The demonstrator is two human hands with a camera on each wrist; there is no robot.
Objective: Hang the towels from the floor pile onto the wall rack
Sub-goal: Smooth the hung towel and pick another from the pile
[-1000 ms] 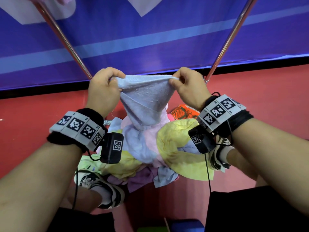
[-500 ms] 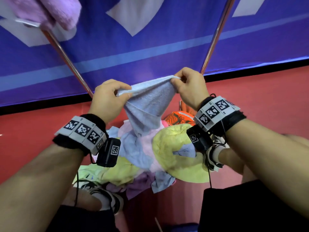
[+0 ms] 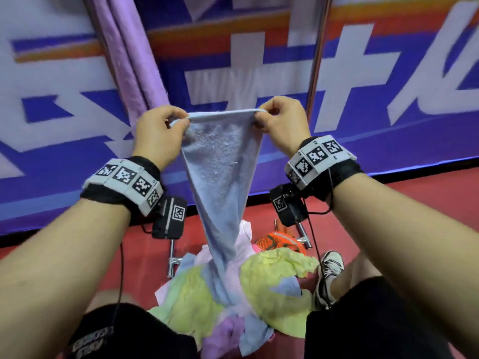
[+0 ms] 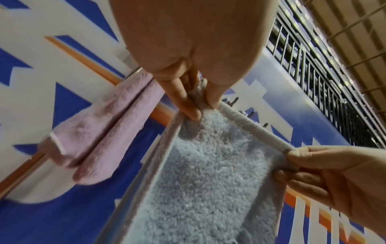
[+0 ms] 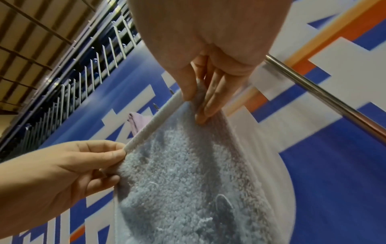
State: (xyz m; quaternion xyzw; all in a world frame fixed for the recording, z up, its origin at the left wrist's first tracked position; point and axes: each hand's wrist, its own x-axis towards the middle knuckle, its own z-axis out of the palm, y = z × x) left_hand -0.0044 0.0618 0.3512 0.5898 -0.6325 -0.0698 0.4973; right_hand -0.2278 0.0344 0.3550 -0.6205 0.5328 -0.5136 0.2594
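Both hands [image 3: 223,126] now pinch the blue towel [image 3: 220,177] higher, its lower end still in the pile [image 3: 274,278].

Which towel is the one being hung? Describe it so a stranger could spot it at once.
Start at the blue and white banner wall with its metal rack poles. In front of it the left hand and right hand pinch the top hem of the pale blue towel. It alone is stretched taut in the air, while the lilac towel already hangs and others lie piled.
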